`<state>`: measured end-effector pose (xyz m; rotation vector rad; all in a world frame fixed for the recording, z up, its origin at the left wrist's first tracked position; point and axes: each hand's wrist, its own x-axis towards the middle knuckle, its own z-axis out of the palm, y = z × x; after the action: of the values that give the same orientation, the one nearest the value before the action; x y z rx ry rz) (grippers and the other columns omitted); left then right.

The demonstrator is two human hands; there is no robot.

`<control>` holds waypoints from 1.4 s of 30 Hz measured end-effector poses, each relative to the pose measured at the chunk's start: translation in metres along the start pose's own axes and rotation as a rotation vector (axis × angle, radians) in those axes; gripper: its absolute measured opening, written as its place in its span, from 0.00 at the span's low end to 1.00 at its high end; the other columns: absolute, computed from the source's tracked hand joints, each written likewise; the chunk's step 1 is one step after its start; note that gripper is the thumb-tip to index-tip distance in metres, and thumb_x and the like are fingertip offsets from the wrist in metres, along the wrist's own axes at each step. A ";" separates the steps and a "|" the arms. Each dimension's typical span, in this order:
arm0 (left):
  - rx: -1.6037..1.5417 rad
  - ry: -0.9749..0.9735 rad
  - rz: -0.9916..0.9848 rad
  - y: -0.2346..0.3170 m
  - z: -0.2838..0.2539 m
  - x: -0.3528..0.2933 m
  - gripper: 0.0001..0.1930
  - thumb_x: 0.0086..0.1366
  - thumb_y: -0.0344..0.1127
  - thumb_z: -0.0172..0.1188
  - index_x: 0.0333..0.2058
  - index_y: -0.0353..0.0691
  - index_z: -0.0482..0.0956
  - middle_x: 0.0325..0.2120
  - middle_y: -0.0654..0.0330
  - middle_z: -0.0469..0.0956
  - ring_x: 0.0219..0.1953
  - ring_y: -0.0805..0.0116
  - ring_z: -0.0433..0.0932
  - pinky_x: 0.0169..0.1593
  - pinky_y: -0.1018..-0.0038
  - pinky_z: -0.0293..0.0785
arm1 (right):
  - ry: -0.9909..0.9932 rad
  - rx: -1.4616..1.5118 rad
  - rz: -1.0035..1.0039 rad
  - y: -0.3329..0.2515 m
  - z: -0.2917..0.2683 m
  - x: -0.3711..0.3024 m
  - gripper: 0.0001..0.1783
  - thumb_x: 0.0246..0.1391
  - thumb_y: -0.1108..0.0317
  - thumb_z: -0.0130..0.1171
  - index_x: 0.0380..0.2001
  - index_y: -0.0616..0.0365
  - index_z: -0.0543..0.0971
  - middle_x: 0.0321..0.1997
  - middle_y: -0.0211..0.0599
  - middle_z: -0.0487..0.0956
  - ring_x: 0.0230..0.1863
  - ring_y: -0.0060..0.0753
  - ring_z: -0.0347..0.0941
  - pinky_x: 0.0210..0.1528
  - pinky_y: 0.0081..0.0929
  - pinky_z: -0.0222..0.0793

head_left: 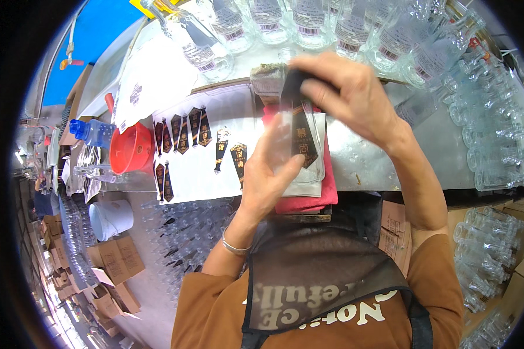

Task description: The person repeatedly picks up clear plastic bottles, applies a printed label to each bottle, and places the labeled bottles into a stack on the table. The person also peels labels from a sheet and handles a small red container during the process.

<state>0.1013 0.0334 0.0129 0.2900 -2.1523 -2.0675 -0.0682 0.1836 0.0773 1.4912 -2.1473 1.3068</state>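
A clear glass bottle (pixel 319 168) lies on a folded red cloth (pixel 330 189) at the table's near edge, its base toward me. On its upper side is a black tie-shaped label (pixel 304 139) with gold marks. My left hand (pixel 266 177) is closed around the bottle's left side, thumb on the label's lower part. My right hand (pixel 346 87), smeared by motion, pinches a flat black piece (pixel 292 84) at the label's top end; its exact kind does not show. Left of the bottle, a white backing sheet (pixel 201 174) carries several more tie-shaped labels (pixel 180 135).
Labelled clear bottles (pixel 265 20) stand along the far side, and more bottles (pixel 495 116) are stacked at the right. A red plastic container (pixel 131 150) and a blue-capped bottle (pixel 93 132) are at the left. A white bucket (pixel 112 220) and cardboard boxes (pixel 119 259) sit on the floor.
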 end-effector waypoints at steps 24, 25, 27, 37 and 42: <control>0.146 0.057 -0.224 0.010 -0.010 0.082 0.32 0.73 0.62 0.49 0.45 0.30 0.77 0.38 0.54 0.80 0.41 0.68 0.78 0.46 0.72 0.74 | 0.039 0.728 0.719 0.001 -0.009 -0.063 0.17 0.68 0.67 0.51 0.55 0.60 0.78 0.44 0.27 0.81 0.44 0.17 0.75 0.49 0.20 0.72; 0.246 0.051 -0.230 0.008 -0.007 0.090 0.35 0.70 0.64 0.52 0.38 0.27 0.78 0.33 0.53 0.79 0.38 0.68 0.77 0.44 0.70 0.74 | 0.087 0.847 0.766 0.005 -0.006 -0.064 0.16 0.71 0.62 0.51 0.52 0.60 0.79 0.42 0.27 0.80 0.42 0.13 0.75 0.47 0.16 0.71; 0.270 0.067 -0.182 -0.002 -0.005 0.096 0.30 0.72 0.61 0.52 0.38 0.32 0.77 0.31 0.58 0.80 0.33 0.73 0.78 0.38 0.76 0.74 | 0.033 0.872 0.791 0.009 -0.002 -0.071 0.17 0.71 0.59 0.51 0.50 0.60 0.80 0.40 0.26 0.80 0.40 0.13 0.75 0.46 0.15 0.71; -0.082 0.058 -0.215 0.010 0.010 0.088 0.30 0.74 0.61 0.49 0.42 0.32 0.77 0.33 0.57 0.82 0.31 0.73 0.81 0.37 0.77 0.78 | -0.109 0.580 0.797 0.023 0.028 -0.047 0.27 0.71 0.49 0.49 0.38 0.65 0.83 0.30 0.30 0.81 0.32 0.19 0.75 0.43 0.21 0.70; -0.166 0.023 -0.213 -0.004 0.006 0.088 0.32 0.76 0.62 0.42 0.42 0.34 0.78 0.31 0.60 0.80 0.32 0.72 0.79 0.39 0.76 0.76 | -0.309 0.403 0.841 0.028 0.028 -0.017 0.39 0.62 0.33 0.49 0.32 0.63 0.88 0.32 0.46 0.86 0.39 0.38 0.82 0.48 0.32 0.73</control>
<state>0.0148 0.0187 0.0056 0.5403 -1.9972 -2.3272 -0.0758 0.1755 0.0358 0.9330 -3.0352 1.9554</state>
